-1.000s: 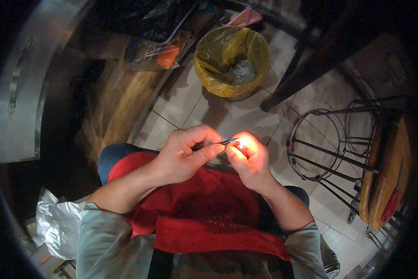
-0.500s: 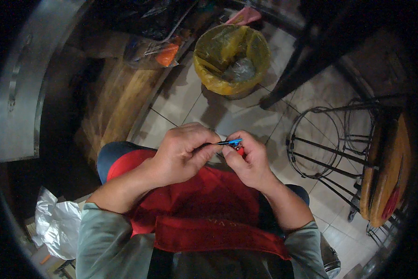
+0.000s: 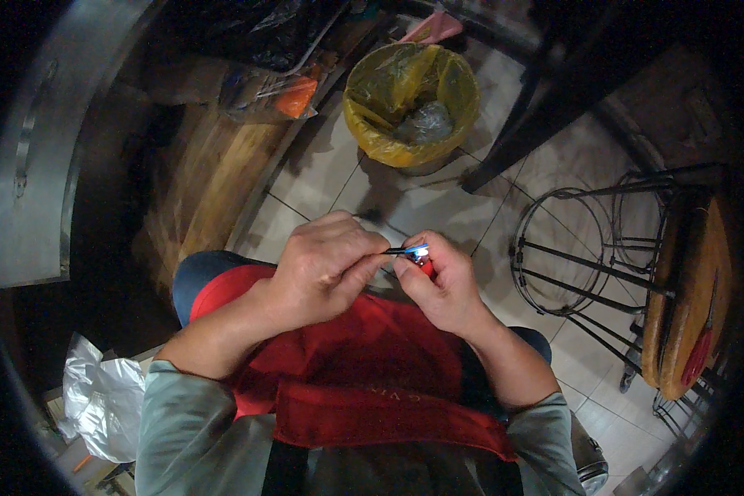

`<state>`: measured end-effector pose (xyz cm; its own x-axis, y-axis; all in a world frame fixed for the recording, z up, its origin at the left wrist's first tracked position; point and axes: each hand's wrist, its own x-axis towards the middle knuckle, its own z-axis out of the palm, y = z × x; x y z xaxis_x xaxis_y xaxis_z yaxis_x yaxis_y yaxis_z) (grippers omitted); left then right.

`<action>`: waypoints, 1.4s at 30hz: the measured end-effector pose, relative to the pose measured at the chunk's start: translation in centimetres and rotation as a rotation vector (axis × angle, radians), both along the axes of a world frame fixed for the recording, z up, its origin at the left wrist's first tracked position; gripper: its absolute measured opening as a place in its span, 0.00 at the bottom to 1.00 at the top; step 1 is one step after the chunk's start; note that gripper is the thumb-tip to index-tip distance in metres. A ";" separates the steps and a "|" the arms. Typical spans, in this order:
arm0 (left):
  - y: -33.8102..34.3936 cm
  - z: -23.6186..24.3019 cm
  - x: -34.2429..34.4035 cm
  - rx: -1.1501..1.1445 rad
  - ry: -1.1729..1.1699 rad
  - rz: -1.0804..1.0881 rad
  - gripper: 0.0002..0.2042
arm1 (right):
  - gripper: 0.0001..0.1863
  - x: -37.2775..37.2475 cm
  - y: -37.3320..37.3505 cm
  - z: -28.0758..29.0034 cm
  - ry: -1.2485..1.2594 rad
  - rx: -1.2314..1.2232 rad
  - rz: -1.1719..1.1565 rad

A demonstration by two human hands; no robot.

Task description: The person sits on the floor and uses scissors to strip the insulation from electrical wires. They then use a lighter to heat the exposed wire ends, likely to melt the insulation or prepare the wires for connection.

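Above my lap, my left hand (image 3: 326, 269) pinches a thin black cable (image 3: 397, 250) between thumb and fingers. At the cable's right end is a slim blue piece (image 3: 414, 247), which looks like a sleeve or tube. My right hand (image 3: 444, 285) is closed around a red lighter (image 3: 427, 267), its thumb at the lighter's top. A bright white-blue glow shows there, right against the blue piece. My fingers cover most of the lighter, and the cable's other end is hidden in my left hand.
A bin (image 3: 370, 153) lined with a yellow bag stands ahead on the tiled floor. On the right, a wooden-topped stool (image 3: 665, 331) with black metal legs bears a red-handled tool (image 3: 697, 360). Crumpled silvery plastic (image 3: 103, 405) lies at left. A plastic bag (image 3: 264, 91) rests near the wooden panel (image 3: 215, 165).
A bright glow has appeared at the lighter's top beside the blue piece. Slightly more of the black cable shows between my hands, which stay almost in place.
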<state>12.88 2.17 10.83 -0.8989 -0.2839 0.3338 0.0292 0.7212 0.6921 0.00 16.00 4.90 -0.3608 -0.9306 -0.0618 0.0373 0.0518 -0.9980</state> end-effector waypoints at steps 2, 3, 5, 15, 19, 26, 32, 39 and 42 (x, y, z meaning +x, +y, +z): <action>0.0 -0.1 0.0 -0.011 0.008 0.002 0.09 | 0.09 0.0 0.1 -0.2 0.012 0.031 0.008; -0.1 -0.2 0.1 -0.017 0.008 -0.001 0.09 | 0.09 0.0 0.1 -0.1 0.009 0.036 0.006; -0.2 -0.3 0.1 -0.034 0.016 -0.009 0.09 | 0.08 0.0 0.0 0.3 0.002 0.047 0.002; -0.6 -0.4 -0.2 -0.075 0.009 -0.037 0.10 | 0.10 -0.2 -0.1 0.3 0.018 0.083 0.005; -0.6 -0.3 -0.4 -0.083 -0.008 -0.033 0.10 | 0.09 -0.3 -0.2 0.1 -0.022 0.112 0.009; -0.6 -0.7 -0.4 -0.041 0.005 -0.054 0.09 | 0.06 -0.3 -0.3 -0.3 0.052 0.052 -0.032; -0.4 -0.2 -0.3 -0.042 -0.021 -0.037 0.09 | 0.09 -0.5 0.0 -0.3 0.057 0.048 -0.012; -0.3 -0.7 -0.1 -0.047 -0.011 -0.017 0.09 | 0.05 -0.2 0.1 0.0 0.027 0.014 -0.032; -0.3 -0.8 -0.1 -0.061 -0.010 -0.012 0.09 | 0.05 -0.1 0.0 -0.2 0.053 -0.023 -0.032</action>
